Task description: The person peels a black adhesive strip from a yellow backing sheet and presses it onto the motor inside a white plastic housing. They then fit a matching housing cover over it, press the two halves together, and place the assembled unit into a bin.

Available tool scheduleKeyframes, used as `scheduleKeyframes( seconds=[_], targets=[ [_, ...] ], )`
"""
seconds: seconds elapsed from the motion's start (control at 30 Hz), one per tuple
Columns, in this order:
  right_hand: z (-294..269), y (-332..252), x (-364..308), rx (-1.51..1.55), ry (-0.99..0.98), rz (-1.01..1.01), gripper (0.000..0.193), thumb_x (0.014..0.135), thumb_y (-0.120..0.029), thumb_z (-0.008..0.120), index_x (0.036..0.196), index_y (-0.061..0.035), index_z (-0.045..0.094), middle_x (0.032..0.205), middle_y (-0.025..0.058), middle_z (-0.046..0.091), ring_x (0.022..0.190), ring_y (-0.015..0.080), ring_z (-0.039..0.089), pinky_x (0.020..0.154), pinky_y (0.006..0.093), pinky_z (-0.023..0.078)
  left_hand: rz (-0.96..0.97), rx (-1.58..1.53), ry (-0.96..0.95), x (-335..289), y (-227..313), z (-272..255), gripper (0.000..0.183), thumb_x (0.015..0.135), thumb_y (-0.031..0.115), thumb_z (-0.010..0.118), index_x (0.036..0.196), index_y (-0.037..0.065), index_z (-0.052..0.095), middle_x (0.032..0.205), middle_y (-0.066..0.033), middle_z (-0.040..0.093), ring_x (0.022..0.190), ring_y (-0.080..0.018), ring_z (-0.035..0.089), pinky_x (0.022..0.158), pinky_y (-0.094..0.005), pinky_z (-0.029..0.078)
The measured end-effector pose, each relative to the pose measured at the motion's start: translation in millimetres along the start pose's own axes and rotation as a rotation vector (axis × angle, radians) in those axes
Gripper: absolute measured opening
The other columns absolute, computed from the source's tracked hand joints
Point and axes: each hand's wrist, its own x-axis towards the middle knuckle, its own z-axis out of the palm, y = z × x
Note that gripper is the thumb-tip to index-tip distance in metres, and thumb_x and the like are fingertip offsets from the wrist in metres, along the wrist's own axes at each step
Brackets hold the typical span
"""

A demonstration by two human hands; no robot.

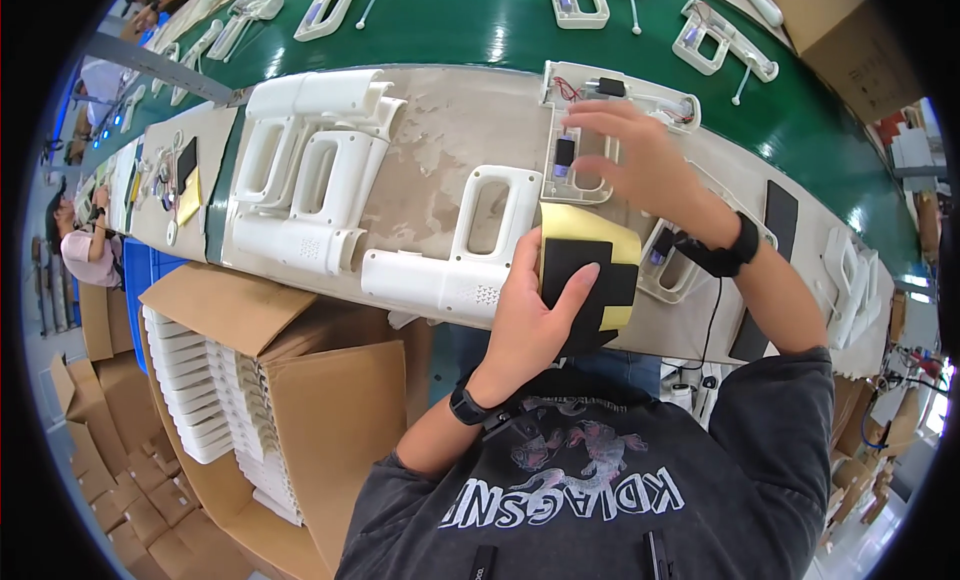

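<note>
My left hand [530, 315] grips a yellow backing sheet [590, 223] with black stick-on pads [580, 265] on it, thumb pressed on top. My right hand [640, 160] is held over an opened white housing half [553, 185], fingers and thumb apart, with nothing visible between them. Inside that housing lie red wires, a black block [606, 87] and a purple cylinder with a black patch [565, 155]. Partly behind my right wrist is a second opened housing [672, 280], also with a purple and black part. A white housing shell [430, 280] lies outer side up to the left of my left hand.
More white shells [300, 170] are stacked on the bench's left. Beyond, a green conveyor belt [450, 30] carries several opened housings. A cardboard box [330, 420] full of white shells stands at lower left. Black foam strips [781, 215] and more shells [850, 290] lie at right.
</note>
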Motion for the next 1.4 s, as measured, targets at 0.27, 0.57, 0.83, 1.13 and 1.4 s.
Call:
scheduleKeyframes(
  seconds=[0.27,0.57,0.83,1.13,1.4],
  targets=[
    [-90,-65,-60,0.075,0.025,0.237,0.031,0.083,0.009,0.067,0.112,-0.0016,0.071,0.106,0.0123,0.071,0.094,0.0229,0.067,0.088,0.0324,0.052,0.516,1.155,0.323,28,-18,-2,0.059,0.090,0.021,0.074,0.141,0.004,0.052,0.132,-0.0168,0.054,0.123,-0.0381,0.050,0.102,-0.0471,0.042],
    [-52,-99,-104,0.203,-0.323,-0.047,0.030,0.081,0.006,0.071,0.110,-0.0032,0.070,0.112,0.0111,0.068,0.098,0.0315,0.065,0.084,0.0382,0.053,0.246,1.647,0.734,104,111,-200,0.073,0.079,0.047,0.080,0.135,0.005,0.056,0.140,-0.0225,0.049,0.132,-0.0427,0.043,0.107,-0.0602,0.033],
    [-70,-116,-73,0.220,-0.240,-0.229,0.029,0.085,0.003,0.070,0.113,-0.0035,0.070,0.111,0.0097,0.069,0.096,0.0297,0.065,0.081,0.0376,0.053,-0.104,1.563,0.201,155,151,-355,0.116,0.061,0.053,0.090,0.143,-0.012,0.039,0.142,-0.0295,0.051,0.132,-0.0373,0.053,0.111,-0.0395,0.042],
    [-109,-60,-10,-0.123,0.285,-0.196,0.044,0.087,-0.002,0.072,0.130,-0.0051,0.063,0.123,0.0136,0.066,0.104,0.0324,0.066,0.090,0.0395,0.052,0.416,1.368,0.380,121,177,-149,0.106,0.070,0.038,0.087,0.139,-0.012,0.024,0.125,-0.0316,0.054,0.117,-0.0420,0.057,0.103,-0.0417,0.046],
    [-130,30,1,-0.412,0.019,-0.047,0.058,0.088,-0.015,0.075,0.141,-0.0048,0.054,0.142,0.0187,0.053,0.126,0.0367,0.055,0.107,0.0428,0.044,0.349,1.189,0.268,119,107,10,0.092,0.072,0.031,0.084,0.135,-0.007,0.028,0.118,-0.0341,0.054,0.115,-0.0488,0.053,0.099,-0.0524,0.046]
  ],
)
